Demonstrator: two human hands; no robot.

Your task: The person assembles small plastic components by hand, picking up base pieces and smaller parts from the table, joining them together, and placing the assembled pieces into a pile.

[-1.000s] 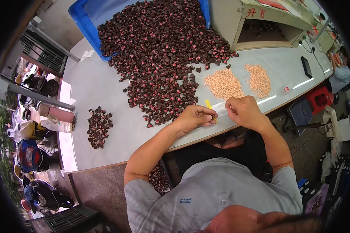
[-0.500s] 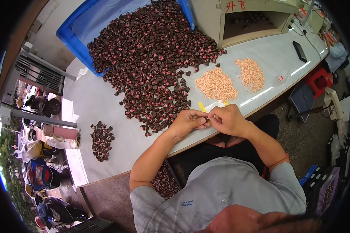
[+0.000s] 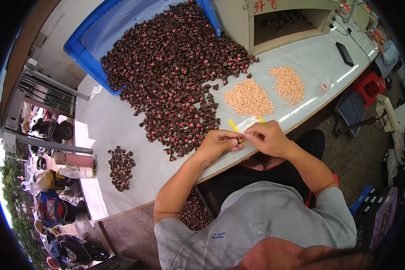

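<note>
Pinching a small dark piece (image 3: 240,139) in the left grip (image 3: 214,145), just off the near right corner of the big dark pile (image 3: 171,85). Meeting that piece there with the right grip (image 3: 271,138), narrow at the fingertips; cannot tell about anything held between them. Lying on the pale surface (image 3: 114,121): right of the pile, two beige heaps (image 3: 248,100); by its near right corner, a yellow strip (image 3: 232,125); left of its near end, a smaller dark cluster (image 3: 121,168). Seen around its far end, a blue bin (image 3: 86,71).
</note>
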